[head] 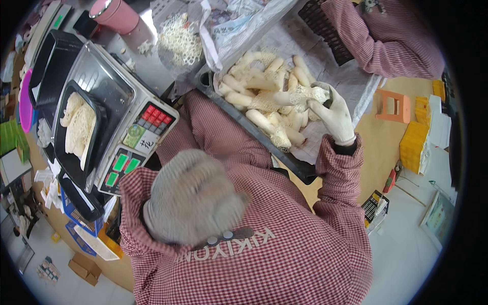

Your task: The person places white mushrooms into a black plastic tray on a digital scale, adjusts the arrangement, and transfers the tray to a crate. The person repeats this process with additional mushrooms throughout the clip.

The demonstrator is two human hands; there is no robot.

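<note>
My right hand (335,110), in a white knit glove, pinches the netted end of a bamboo mushroom (303,95) between thumb and fingers. It is over a heap of pale bamboo mushrooms (263,85) on woven white sheeting in a dark crate (251,131). Close to the camera, in front of my chest, is my left hand (194,196) in a grey glove; it is blurred, and its fingers and palm cannot be made out. On the left, a digital scale (139,133) carries a black plastic tray (100,126) holding several bamboo mushroom pieces (80,122).
A pile of netted mushroom veils (181,42) lies beyond the scale, by a pink cup (116,15). A co-worker's striped sleeve (354,42) reaches in at the upper right, beside a dark slotted basket (324,30). An orange stool (393,106) and yellow bundles (415,146) stand at right.
</note>
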